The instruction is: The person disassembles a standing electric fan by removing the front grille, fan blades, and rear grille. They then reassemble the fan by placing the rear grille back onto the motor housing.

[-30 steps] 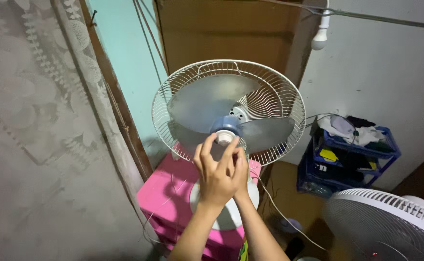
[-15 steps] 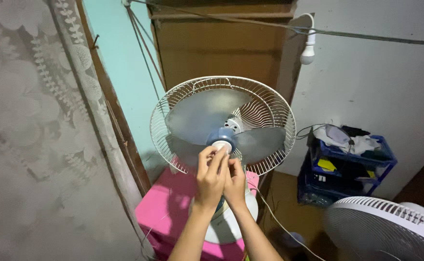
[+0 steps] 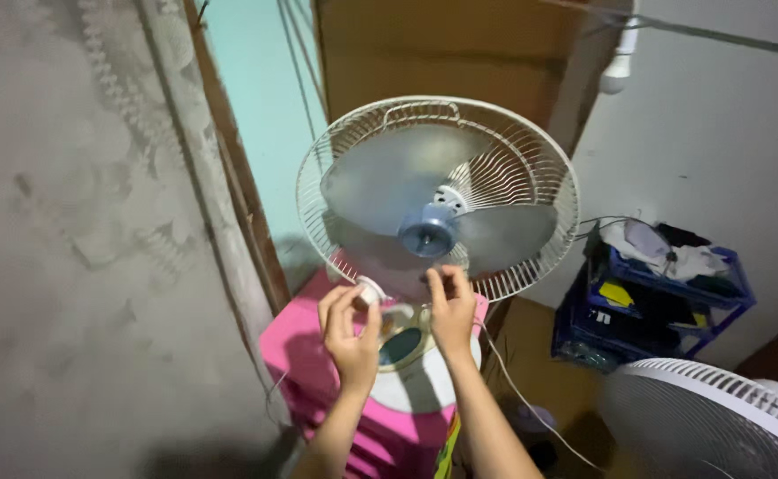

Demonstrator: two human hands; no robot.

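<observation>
White blade cap [image 3: 370,291], small and round, sits pinched between the thumb and fingers of the left hand [image 3: 350,330], which is closed on it; its flat face turns up and toward the right hand, and it is too short and round to show a long axis. The right hand [image 3: 452,309] is just beside it, fingers loosely curled together with nothing clearly in them. Above both hands stands the desk fan [image 3: 438,197], its rear grille tilted back, grey blades bare at the front and the blue hub [image 3: 426,236] uncovered, its shaft pointing toward the camera and slightly down. Below the hands lies the fan's white base, resting on a pink box [image 3: 305,350].

Half a second ago both hands were raised together at the hub with the cap on it; now the cap is off the hub, and the hands have dropped and parted. A second white fan [image 3: 717,417] stands well off beyond the right hand.
</observation>
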